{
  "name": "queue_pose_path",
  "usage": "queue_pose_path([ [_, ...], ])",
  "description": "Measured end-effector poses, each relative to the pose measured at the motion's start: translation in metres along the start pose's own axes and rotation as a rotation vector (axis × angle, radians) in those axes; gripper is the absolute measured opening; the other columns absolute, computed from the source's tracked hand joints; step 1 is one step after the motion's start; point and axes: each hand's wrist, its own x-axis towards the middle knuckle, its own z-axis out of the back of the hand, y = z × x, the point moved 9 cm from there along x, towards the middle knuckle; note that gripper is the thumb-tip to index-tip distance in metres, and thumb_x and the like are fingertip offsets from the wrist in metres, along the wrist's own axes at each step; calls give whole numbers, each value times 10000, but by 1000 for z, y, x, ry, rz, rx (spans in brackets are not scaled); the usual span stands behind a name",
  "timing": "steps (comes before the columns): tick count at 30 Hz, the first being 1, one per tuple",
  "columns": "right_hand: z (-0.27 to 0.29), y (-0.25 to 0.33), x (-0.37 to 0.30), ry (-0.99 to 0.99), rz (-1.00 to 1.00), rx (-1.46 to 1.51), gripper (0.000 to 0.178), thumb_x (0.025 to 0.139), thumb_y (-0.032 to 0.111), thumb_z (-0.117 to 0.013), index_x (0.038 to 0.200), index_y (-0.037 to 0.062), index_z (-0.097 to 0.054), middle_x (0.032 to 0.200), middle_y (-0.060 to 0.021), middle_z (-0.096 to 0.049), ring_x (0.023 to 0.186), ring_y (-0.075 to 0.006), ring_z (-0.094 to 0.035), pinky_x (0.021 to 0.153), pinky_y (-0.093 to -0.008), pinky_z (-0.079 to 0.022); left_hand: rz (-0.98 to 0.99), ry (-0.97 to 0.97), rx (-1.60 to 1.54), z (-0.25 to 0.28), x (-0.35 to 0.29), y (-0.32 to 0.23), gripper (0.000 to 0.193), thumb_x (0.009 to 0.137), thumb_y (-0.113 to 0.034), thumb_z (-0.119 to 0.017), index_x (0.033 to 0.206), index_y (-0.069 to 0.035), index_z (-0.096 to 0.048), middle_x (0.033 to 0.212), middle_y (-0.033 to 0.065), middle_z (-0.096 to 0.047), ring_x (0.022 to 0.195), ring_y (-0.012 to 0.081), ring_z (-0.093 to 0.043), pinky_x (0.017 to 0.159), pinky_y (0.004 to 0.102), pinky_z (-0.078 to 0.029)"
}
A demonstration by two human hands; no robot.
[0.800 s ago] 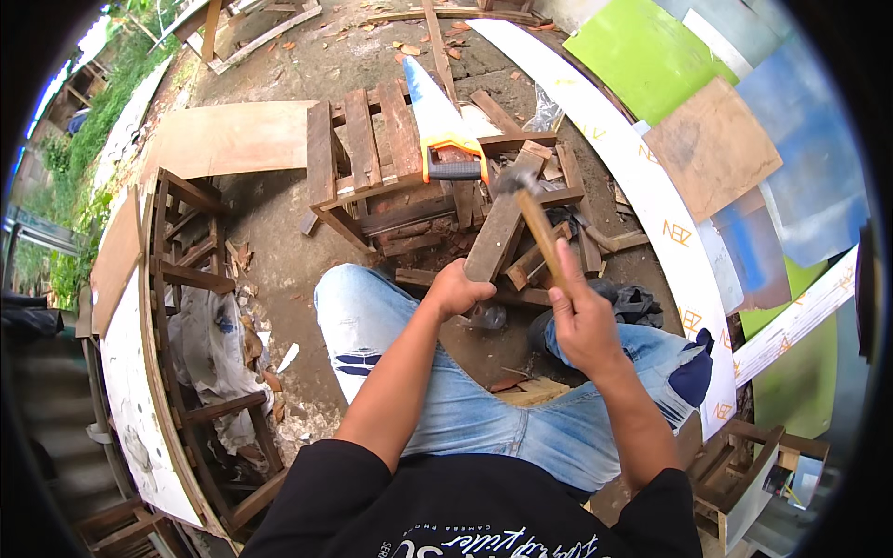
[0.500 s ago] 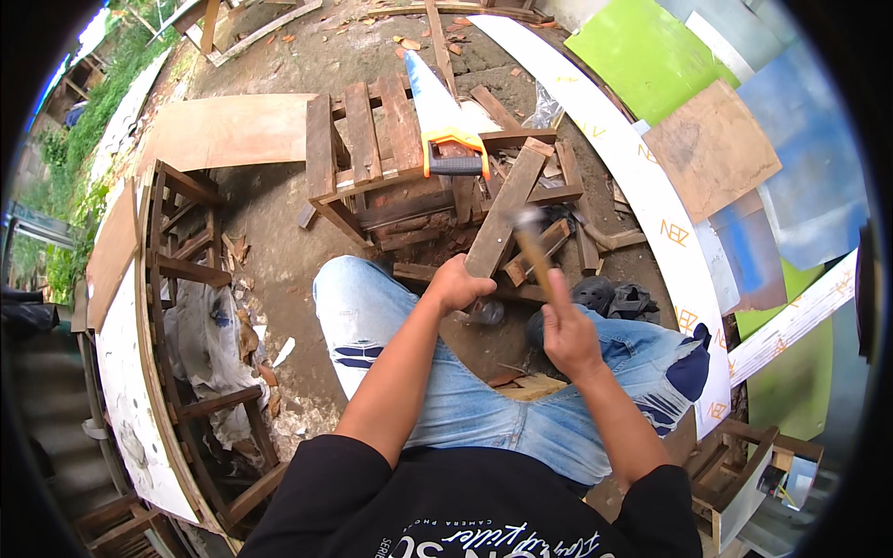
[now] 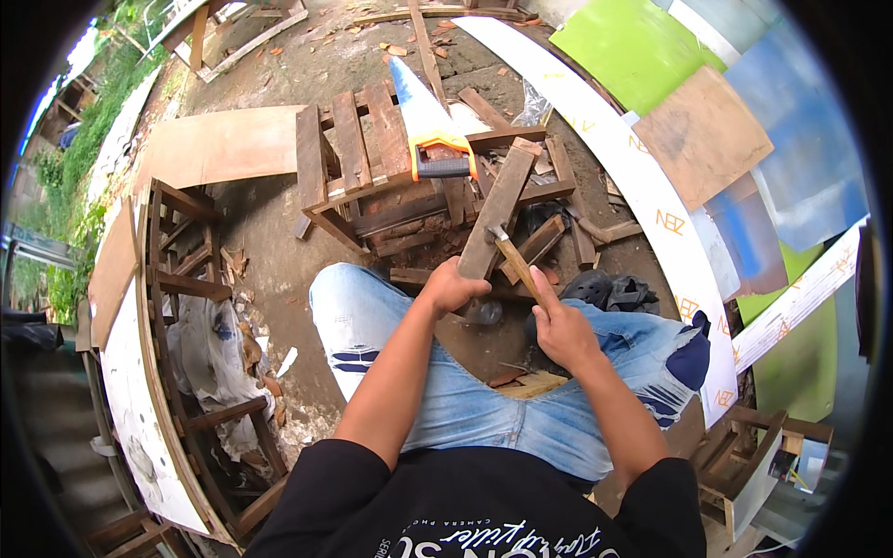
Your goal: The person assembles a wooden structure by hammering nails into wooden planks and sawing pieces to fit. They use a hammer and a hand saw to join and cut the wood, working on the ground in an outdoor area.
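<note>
My left hand (image 3: 453,286) grips the near end of a brown wooden plank (image 3: 503,200), which slants up and away to the right in front of my knees. In my right hand (image 3: 564,331) is a hammer (image 3: 517,261), its wooden handle held in closed fingers. The hammer's metal head meets the plank around its middle, a little beyond my left hand. Whether a nail sits under the head is hidden. Beyond the plank, a handsaw (image 3: 443,149) with an orange and black handle lies on a slatted wooden crate (image 3: 349,139).
Scrap wood (image 3: 544,244) is heaped around the plank's far side. A long white curved panel (image 3: 642,186) runs along the right. On the left stands a wooden frame (image 3: 191,279) with a white board. A thin plywood sheet (image 3: 223,139) lies behind it.
The hammer has come down from above the plank, blurred before, and its head now rests on the wood. My left hand still grips the plank. The whole view has shifted slightly.
</note>
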Motion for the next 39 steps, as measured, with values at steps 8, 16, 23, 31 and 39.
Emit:
queue_pose_path([
  [8,60,-56,-23,-450,71,450,614,997,162,-538,1559,148,-289,1085,-243,-676,793,-378,-685,721,-447,-537,-66,83,-204,2,1,-15,410,757,-52,-725,1111,42,-541,918,121,-656,664,204,-656,576,348,-557],
  [16,74,-100,-41,-511,-249,1323,586,1048,189,-473,1580,181,-228,700,6,-436,430,-33,-360,353,-208,-376,50,131,-325,15,-19,-29,331,790,-84,-694,1081,6,-562,894,98,-640,644,186,-634,566,319,-537],
  [23,70,-110,-41,-501,-310,1480,411,1018,183,-525,1389,64,-396,694,8,-455,420,-43,-391,365,-230,-404,74,192,-494,8,-30,-30,309,798,-94,-683,1065,-16,-547,860,78,-641,603,178,-646,495,303,-539],
  [31,77,-150,-27,-646,-350,1007,255,956,263,-675,1040,57,-551,784,17,-566,651,-65,-550,563,-239,-465,-110,354,-731,8,-71,-41,533,661,-144,-776,1102,-1,-513,805,104,-618,528,216,-615,450,306,-517],
  [39,75,-125,-6,-346,-92,1753,433,959,286,-692,1261,13,-543,1110,-79,-674,951,-158,-682,789,-292,-570,-280,773,-1172,4,-95,-60,532,685,-89,-766,1055,-38,-388,769,110,-599,512,222,-623,453,302,-543],
])
